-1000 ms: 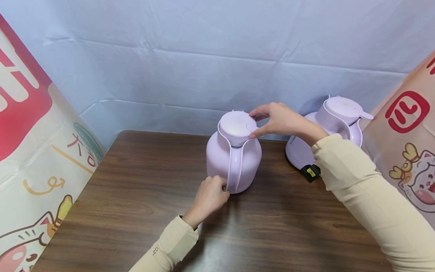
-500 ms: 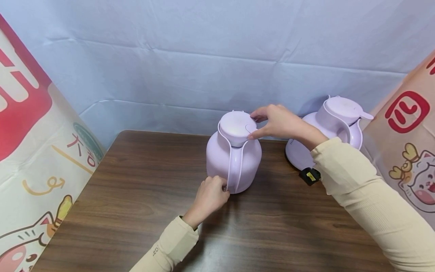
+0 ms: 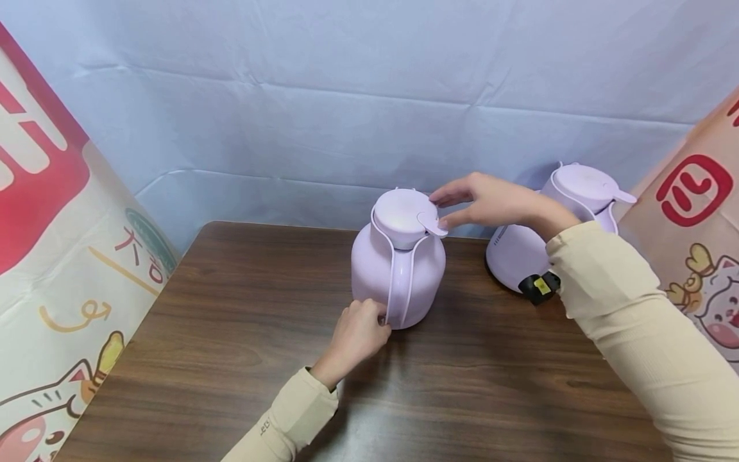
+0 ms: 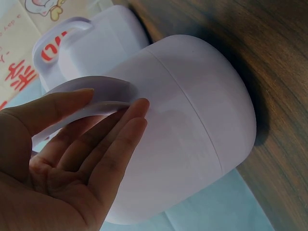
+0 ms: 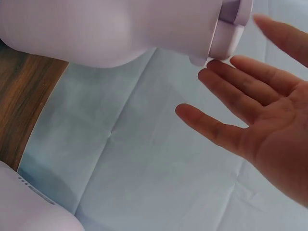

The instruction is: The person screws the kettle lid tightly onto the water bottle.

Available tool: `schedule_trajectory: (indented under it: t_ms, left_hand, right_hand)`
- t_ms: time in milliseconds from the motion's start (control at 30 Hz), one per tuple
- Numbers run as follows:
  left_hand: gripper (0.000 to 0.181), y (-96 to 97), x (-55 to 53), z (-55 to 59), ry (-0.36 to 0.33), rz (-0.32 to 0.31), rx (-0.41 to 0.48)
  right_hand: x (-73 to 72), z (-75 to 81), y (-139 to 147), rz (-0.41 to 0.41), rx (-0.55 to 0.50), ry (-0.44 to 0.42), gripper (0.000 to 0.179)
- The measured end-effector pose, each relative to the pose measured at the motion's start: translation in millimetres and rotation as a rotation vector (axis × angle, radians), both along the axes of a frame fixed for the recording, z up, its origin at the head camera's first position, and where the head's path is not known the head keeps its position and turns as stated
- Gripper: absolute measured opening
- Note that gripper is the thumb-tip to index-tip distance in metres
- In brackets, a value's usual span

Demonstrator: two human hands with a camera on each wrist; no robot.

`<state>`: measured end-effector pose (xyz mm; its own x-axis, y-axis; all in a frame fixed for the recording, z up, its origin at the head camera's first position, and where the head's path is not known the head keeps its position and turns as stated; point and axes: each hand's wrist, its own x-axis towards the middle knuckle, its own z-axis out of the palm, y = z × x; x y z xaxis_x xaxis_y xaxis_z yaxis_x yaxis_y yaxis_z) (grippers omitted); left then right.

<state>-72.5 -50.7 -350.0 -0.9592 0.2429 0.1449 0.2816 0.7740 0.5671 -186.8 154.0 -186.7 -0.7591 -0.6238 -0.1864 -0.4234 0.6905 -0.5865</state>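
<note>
A lilac thermos jug (image 3: 369,273) stands upright on the table, its handle (image 3: 399,282) facing me. Low on that handle my left hand (image 3: 359,330) grips; in the left wrist view the thumb lies on one side of the handle (image 4: 108,86) and the fingers on the other. The round lid (image 3: 398,208) is on the jug, with a tab (image 3: 434,226) sticking out to the right. Right at the lid's edge is my right hand (image 3: 493,202), fingers spread and relaxed; in the right wrist view its fingertips (image 5: 211,74) lie close by the lid, holding nothing.
A second lilac jug (image 3: 514,256) stands at the back right, partly behind my right forearm. A small black box with a yellow mark (image 3: 539,287) hangs by the right cuff. The dark wooden table (image 3: 242,308) backs onto a pale blue cloth (image 3: 288,128); printed banners flank it.
My right hand has drawn back slightly to the right from the lid, its thumb off it, and the lid's tab now shows sticking out. The left hand and the jug have stayed put.
</note>
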Motion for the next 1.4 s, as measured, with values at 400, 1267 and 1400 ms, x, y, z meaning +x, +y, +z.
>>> schedule_trajectory:
  t_ms: [400,1267,1400]
  left_hand:
    - [0.034,-0.1,-0.3,0.6,-0.001,-0.004,-0.006]
    - [0.034,-1.5,-2.2,-1.1,0.012,-0.007,-0.008]
    - [0.033,-1.6,-2.1,-1.0,0.016,-0.009,-0.010]
  right_hand:
    - [-10.4,-6.0,1.0,0.022,-0.027,0.016,0.048]
    - [-20.5,-4.2,-11.3,0.069,-0.015,-0.061,0.063]
    - [-20.0,-4.5,-9.4,0.070,-0.025,-0.054,0.063]
